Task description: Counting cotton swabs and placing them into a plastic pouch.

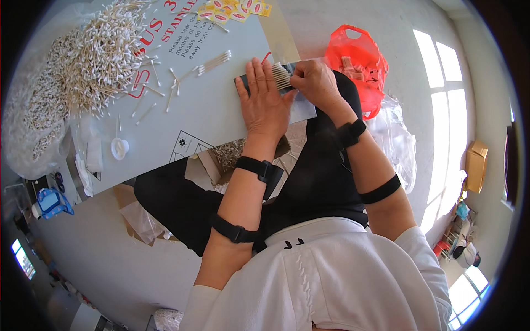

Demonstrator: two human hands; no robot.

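Note:
A row of cotton swabs (281, 76) lies side by side on a dark flat strip (240, 84) near the table's right edge. My left hand (261, 105) rests flat over the strip, its fingers stretched out and the index finger along the left side of the row. At the row's right end, my right hand (316, 83) is closed in a pinch against the strip. Whatever is between those fingertips is hidden. Left of my hands, a small bundle of cotton swabs (214, 63) lies on the table (204, 105).
A large heap of cotton swabs (105, 55) covers the table's left side, with loose ones scattered beside it. Yellow packets (234, 8) lie at the far edge. A red plastic bag (359, 60) stands right of the table. Below the near edge sits an open cardboard box (210, 165).

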